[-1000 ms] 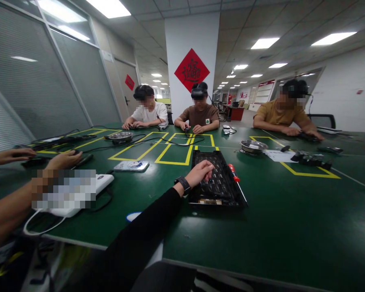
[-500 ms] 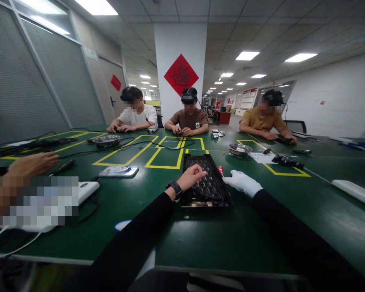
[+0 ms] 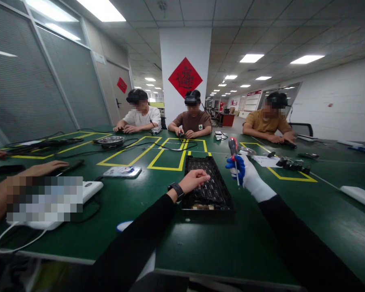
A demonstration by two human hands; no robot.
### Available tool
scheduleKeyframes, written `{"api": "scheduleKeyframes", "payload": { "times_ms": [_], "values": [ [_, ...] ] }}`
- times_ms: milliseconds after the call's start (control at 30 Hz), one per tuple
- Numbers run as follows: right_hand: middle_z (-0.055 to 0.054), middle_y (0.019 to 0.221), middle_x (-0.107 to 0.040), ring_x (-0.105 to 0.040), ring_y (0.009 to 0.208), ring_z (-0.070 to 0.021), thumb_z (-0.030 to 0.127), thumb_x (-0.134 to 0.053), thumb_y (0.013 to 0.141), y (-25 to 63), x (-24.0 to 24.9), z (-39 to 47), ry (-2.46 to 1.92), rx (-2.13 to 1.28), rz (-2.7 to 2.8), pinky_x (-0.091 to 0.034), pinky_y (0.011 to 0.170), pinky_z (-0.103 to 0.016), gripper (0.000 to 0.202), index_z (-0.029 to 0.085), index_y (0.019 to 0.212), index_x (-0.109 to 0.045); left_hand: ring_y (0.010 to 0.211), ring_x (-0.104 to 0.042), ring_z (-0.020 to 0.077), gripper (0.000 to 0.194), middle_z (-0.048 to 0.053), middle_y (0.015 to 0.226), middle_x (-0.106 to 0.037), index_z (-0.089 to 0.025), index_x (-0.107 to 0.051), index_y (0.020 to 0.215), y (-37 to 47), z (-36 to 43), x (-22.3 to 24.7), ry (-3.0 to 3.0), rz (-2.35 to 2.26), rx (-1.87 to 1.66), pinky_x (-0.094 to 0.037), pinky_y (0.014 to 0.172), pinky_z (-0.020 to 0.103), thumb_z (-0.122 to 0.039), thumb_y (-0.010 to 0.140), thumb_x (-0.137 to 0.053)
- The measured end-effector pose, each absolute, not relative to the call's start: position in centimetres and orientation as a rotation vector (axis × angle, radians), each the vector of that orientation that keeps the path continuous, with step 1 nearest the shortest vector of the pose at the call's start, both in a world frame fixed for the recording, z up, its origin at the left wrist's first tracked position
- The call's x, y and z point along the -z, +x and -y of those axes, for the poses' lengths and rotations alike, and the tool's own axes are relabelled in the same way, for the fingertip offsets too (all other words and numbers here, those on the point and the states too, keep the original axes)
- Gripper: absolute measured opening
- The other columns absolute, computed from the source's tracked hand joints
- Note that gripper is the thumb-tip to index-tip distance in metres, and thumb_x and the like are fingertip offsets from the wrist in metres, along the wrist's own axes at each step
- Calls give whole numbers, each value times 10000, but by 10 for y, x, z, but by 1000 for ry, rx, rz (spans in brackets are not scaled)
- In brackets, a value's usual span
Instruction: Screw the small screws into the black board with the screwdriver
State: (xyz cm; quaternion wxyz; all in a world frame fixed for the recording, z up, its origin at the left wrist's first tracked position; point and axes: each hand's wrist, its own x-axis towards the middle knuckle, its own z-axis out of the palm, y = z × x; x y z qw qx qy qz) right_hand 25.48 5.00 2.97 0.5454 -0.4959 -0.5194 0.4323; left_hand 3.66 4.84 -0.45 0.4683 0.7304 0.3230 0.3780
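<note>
My right hand (image 3: 243, 170), in a white glove with blue palm side, grips a screwdriver (image 3: 233, 147) with a red and black handle. The screwdriver is upright, handle on top, its metal shaft pointing down just right of a black rectangular casing (image 3: 222, 186). Over the casing's left side is my left hand (image 3: 196, 180), bare, with a black watch at the wrist. Its fingers are curled and pinched together; whether something small sits between them I cannot make out. Rows of small shiny parts show inside the casing, and a brownish piece lies at its near end.
A phone (image 3: 122, 172) lies left of the casing. Further left is a white power bank-like block (image 3: 93, 188) near another person's hand (image 3: 45, 168). Metal bowls (image 3: 111, 140), black cables and a row of dark clips (image 3: 293, 165) lie on the green table (image 3: 182, 251). Three people sit opposite.
My right hand has taken up the screwdriver from beside the casing and raised it upright. My left hand stays over the casing. The view has shifted slightly.
</note>
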Motion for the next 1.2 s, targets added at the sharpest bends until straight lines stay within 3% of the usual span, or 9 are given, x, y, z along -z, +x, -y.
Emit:
{"api": "scheduleKeyframes", "payload": {
  "times_ms": [133,367,700,900,1200],
  "values": [
    [12,592,-583,-403,356,-60,401,-526,717,215,-25,-21,-749,-1324,1072,-289,314,-175,279,188,897,-536,515,-452,58,379,-9,571,-526,-106,-622,789,36,-44,1,1859,-693,-789,-342,497,168,-467,703,-547],
    [29,608,-583,-475,430,-59,377,-573,720,189,-21,3,-633,-1433,1057,-381,380,-154,376,205,1049,-510,531,-508,76,348,22,597,-603,-91,-655,682,37,-45,7,1883,-645,-682,-383,543,195,-427,593,-667],
    [40,607,-593,-444,392,-45,362,-638,677,194,-7,1,-622,-1333,1033,-347,349,-138,314,221,904,-475,542,-515,81,345,34,601,-606,-81,-661,728,38,-41,5,1865,-640,-697,-389,540,192,-403,604,-670],
    [4,657,-601,-521,478,-72,446,-547,736,196,-11,-3,-577,-1522,977,-430,418,-169,368,178,989,-538,537,-516,78,326,31,600,-607,-88,-655,720,37,-41,4,1871,-619,-693,-392,540,191,-399,622,-659],
    [29,603,-588,-488,428,-63,392,-583,723,191,-10,2,-629,-1310,1071,-388,378,-155,284,202,919,-503,558,-524,91,340,44,621,-615,-83,-659,729,37,-40,4,1860,-644,-686,-411,567,212,-396,597,-675]
  ]
}}
